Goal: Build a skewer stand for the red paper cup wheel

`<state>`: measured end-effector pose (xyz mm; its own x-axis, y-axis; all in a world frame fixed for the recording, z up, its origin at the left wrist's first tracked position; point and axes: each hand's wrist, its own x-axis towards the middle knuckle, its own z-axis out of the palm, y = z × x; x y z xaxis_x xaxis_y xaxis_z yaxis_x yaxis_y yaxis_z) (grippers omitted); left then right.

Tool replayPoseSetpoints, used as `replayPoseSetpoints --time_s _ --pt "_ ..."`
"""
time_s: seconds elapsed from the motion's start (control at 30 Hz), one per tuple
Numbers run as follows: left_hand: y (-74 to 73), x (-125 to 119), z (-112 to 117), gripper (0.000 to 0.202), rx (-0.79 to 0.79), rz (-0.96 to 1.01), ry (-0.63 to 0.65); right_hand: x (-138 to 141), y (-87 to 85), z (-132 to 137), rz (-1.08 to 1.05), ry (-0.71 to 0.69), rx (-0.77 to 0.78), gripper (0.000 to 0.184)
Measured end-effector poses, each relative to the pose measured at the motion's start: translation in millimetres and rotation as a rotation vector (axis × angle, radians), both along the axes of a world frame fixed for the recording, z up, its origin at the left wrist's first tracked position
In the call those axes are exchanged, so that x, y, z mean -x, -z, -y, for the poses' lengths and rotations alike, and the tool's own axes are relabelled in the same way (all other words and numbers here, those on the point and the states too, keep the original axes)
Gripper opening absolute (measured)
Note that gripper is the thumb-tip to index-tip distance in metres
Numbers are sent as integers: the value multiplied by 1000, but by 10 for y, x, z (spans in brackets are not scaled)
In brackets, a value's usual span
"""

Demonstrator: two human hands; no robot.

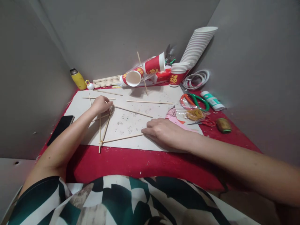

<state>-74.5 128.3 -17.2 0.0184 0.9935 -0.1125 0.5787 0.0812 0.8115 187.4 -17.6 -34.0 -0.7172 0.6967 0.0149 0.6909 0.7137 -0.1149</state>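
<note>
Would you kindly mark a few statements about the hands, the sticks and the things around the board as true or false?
1. The left hand closes over the top corner of the stick frame. True.
2. The right hand holds the scissors. False: it lies flat on the white board, fingertips at the end of a stick; the scissors lie apart, further right.
3. The yellow bottle stands at the far left of the table. True.
4. The black phone lies right of the board. False: it lies at its left edge.
5. The stack of white cups stands upright. False: it leans to the right.
</note>
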Motion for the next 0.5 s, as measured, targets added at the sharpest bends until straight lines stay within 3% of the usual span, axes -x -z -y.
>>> replayPoseSetpoints --time_s 0.17,0.33,0.5 --pt "-240 132 97 7 -249 -176 35 -4 42 31 -18 -32 -43 24" --pt "-337 427 167 7 -254 -129 17 -72 19 74 -93 -46 -64 26" --pt "-362 602 374 20 -249 -148 -43 -460 -186 52 -290 56 -201 26"
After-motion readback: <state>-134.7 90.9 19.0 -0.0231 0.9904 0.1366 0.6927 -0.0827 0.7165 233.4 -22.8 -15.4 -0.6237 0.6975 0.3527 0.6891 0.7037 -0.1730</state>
